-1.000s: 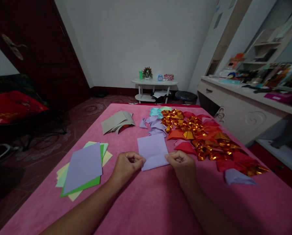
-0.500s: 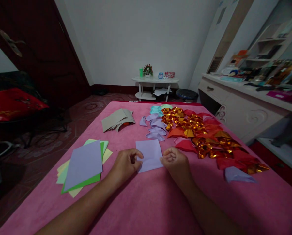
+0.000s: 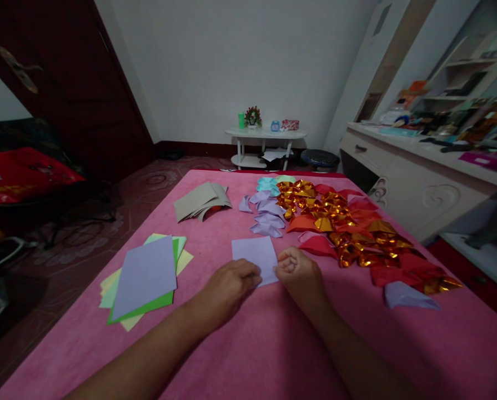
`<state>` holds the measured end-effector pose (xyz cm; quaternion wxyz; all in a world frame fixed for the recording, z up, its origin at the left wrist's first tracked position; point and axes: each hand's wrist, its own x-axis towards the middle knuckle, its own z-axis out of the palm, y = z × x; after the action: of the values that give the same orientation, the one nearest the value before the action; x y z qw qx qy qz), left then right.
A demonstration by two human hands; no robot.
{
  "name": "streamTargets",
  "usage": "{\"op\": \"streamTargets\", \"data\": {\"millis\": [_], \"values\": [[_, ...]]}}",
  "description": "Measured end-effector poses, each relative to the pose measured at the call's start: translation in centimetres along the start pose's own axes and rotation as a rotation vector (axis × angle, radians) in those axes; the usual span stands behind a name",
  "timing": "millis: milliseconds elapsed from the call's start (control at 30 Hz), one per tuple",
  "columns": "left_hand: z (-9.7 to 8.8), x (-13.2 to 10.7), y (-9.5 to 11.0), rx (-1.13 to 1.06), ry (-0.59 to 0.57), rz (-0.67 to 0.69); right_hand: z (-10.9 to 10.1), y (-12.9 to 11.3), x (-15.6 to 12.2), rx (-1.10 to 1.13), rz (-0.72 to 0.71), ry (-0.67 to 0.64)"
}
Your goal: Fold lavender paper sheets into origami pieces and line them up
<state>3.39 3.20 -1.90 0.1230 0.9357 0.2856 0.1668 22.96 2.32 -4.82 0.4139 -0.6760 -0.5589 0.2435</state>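
A lilac paper sheet (image 3: 254, 249) lies in front of me on the pink cloth, its near edge partly hidden by my hands. My left hand (image 3: 234, 280) covers the sheet's near left part, fingers curled together with the tips on the paper near its front edge. At the right edge, my right hand (image 3: 299, 272) pinches the paper between thumb and bent forefinger, the other fingers curled in. Just beyond the sheet sit several folded lilac paper pieces (image 3: 268, 218). Left of my left hand is a stack of coloured paper (image 3: 146, 275), lilac on top with green and yellow below.
Shiny gold folded pieces (image 3: 315, 208) and red folded pieces (image 3: 317, 244) spread over the table's right side. Grey sheets (image 3: 200, 200) lie at the far left. A single lilac folded piece (image 3: 408, 295) is at right. Beyond stands a small white table (image 3: 265, 133).
My left hand has moved right and inward over the sheet, its fingers now lying across the near part instead of pinching the left edge. My right hand stays at the right edge.
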Motion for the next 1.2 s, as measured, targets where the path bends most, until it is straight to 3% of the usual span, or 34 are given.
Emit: {"op": "streamTargets", "data": {"millis": [167,400,567,667,733,867,967,1100,1200], "values": [[0.9,1.0,-0.6,-0.060,0.007,0.000,-0.1,-0.3,-0.2,-0.019,-0.007,0.007],[2.6,2.5,-0.6,-0.082,0.028,-0.156,-0.4,-0.7,-0.3,-0.120,-0.027,0.017],[1.8,2.0,-0.9,-0.244,0.031,-0.175,-1.0,-1.5,-1.3,-0.185,-0.329,0.104],[1.1,1.5,-1.5,-0.394,0.018,-0.176,-0.4,-2.6,-3.5,-0.196,-0.514,0.023],[0.8,1.2,-2.0,-0.469,0.038,-0.205,0.7,-3.5,-5.5,-0.194,-0.587,-0.116],[0.8,0.8,-2.6,-0.619,0.083,-0.217,2.9,-4.9,-8.9,-0.275,-0.554,-0.308],[1.1,0.7,-2.7,-0.647,0.079,-0.242,2.8,-4.5,-9.4,-0.351,-0.571,-0.376],[0.8,0.5,-2.4,-0.674,0.045,-0.268,1.1,-2.3,-7.7,-0.477,-0.540,-0.299],[0.4,0.2,-1.8,-0.552,0.040,-0.213,-0.2,-0.8,-5.8,-0.541,-0.508,-0.196]]}}
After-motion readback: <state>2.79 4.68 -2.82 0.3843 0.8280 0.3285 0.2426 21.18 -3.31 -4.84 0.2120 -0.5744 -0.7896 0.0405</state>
